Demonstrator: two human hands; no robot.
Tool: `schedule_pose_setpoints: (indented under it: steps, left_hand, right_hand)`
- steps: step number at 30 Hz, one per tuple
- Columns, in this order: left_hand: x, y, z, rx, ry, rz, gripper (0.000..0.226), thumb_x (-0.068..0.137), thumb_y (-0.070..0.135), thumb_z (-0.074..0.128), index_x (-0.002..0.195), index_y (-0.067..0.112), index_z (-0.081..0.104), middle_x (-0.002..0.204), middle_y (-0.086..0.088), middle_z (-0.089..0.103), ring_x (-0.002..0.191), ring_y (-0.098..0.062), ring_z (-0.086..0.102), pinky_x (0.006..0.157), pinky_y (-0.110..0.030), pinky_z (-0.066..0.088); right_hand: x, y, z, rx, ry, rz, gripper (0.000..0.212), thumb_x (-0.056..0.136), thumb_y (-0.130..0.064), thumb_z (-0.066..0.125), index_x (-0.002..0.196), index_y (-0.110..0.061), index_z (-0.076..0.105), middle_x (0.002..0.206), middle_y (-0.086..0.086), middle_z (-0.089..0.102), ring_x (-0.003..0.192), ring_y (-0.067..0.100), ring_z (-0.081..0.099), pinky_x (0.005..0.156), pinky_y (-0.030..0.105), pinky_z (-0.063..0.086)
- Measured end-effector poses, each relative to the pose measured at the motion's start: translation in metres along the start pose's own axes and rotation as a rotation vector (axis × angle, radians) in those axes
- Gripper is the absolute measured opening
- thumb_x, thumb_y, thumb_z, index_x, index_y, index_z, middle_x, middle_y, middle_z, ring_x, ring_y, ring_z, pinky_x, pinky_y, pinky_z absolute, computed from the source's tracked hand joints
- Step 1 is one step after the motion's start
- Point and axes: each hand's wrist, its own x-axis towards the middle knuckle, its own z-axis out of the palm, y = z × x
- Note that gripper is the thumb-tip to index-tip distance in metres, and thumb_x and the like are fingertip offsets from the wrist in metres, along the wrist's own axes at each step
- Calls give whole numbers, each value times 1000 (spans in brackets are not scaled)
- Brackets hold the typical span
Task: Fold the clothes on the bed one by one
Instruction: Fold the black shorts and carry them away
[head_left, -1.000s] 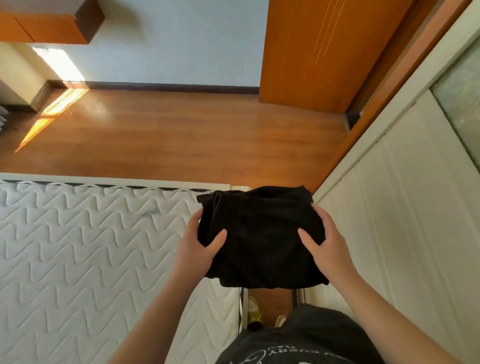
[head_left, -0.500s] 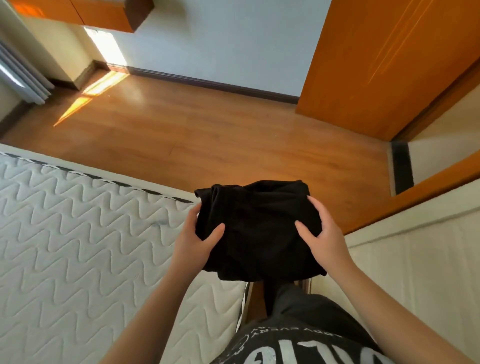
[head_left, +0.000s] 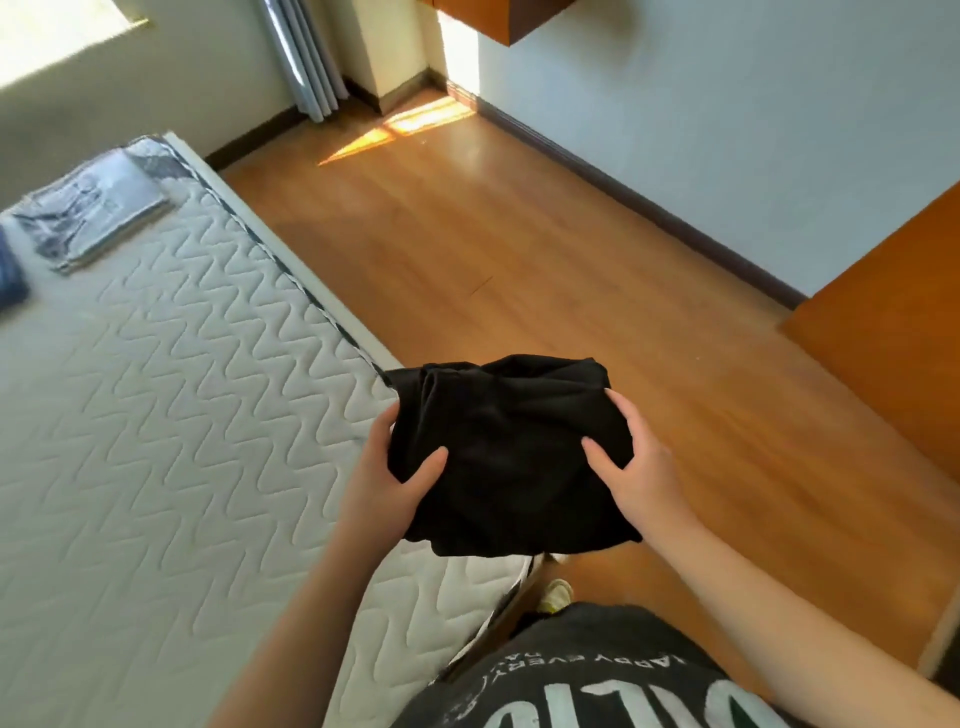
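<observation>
Folded black cloth bundle (head_left: 506, 457) sits at centre frame, held in the air over the near corner of the white quilted mattress (head_left: 156, 441) and the orange-brown wooden floor (head_left: 545, 249). Left hand (head_left: 387, 480) grips the bundle's left edge, thumb on top, fingers hidden beneath. Right hand (head_left: 636, 470) grips the right edge the same way. Upper left of frame: a folded pale grey garment (head_left: 91, 208) lies flat on the mattress, a folded dark blue item (head_left: 10, 280) just beside it at the left border.

Matt black cloth garment (head_left: 509, 457), glossy wood floor (head_left: 545, 249)
</observation>
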Motion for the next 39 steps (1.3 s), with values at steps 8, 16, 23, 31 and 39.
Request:
schedule_pose_setpoints:
  steps: [8, 16, 23, 31, 39]
  left_hand:
    - [7, -5, -12, -119, 123, -70, 56, 83, 50, 72, 107, 79, 31, 102, 55, 47, 93, 28, 51, 62, -4, 45]
    - [41, 5, 8, -185, 126, -42, 53, 83, 47, 73, 111, 74, 37, 107, 47, 53, 98, 21, 55, 77, -14, 47]
    - [92, 58, 72, -209, 142, -15, 51, 85, 39, 75, 111, 67, 41, 105, 45, 55, 97, 20, 57, 65, -3, 48]
    - [152, 145, 165, -263, 260, -71, 48, 85, 37, 75, 113, 65, 48, 106, 31, 64, 97, 6, 65, 68, -15, 55]
    - [195, 194, 201, -373, 329, -114, 47, 86, 36, 74, 117, 63, 51, 109, 25, 66, 101, -2, 66, 71, -24, 59]
  right_hand:
    - [43, -21, 3, -91, -113, -70, 59, 91, -46, 61, 142, -51, 31, 139, -26, 41, 123, -1, 43, 102, 25, 40]
    - [77, -24, -14, -104, -72, -120, 58, 90, -46, 61, 140, -53, 31, 136, -30, 38, 119, -11, 38, 98, 15, 34]
    - [143, -2, -74, -64, -46, -128, 57, 91, -45, 61, 140, -51, 32, 139, -27, 40, 122, -2, 42, 97, 17, 37]
    - [257, 17, -177, -39, -128, -156, 57, 90, -48, 60, 139, -52, 33, 134, -37, 40, 116, -23, 39, 92, 4, 33]
    - [354, 8, -218, -1, -201, -181, 51, 87, -52, 61, 128, -65, 34, 118, -55, 38, 109, -29, 39, 85, 8, 35]
